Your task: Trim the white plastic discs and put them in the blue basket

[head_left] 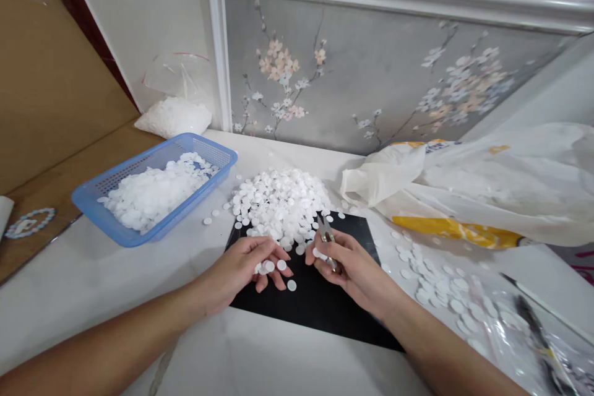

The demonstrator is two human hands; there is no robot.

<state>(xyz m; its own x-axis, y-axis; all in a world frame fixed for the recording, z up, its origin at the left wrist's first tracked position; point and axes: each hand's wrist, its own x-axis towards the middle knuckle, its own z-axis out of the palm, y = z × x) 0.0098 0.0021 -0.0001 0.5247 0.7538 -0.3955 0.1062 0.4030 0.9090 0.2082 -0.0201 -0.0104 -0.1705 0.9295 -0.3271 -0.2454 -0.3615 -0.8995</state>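
Observation:
A heap of small white round discs [281, 201] lies at the far edge of a black mat [310, 300]. My left hand [245, 266] rests palm-down on the mat, its fingers curled over a few discs. My right hand [346, 263] is closed round small metal snips [325, 232] whose blades point toward the heap, and one white disc sits at its fingertips. A single loose disc [291, 285] lies on the mat between the hands.
A blue plastic basket [93, 195] filled with white discs stands at the left, a clear bag of discs [174, 116] behind it. A white and yellow plastic bag [487, 192] lies at the right. Scattered discs [436, 284] and clear packets [529, 328] cover the right side.

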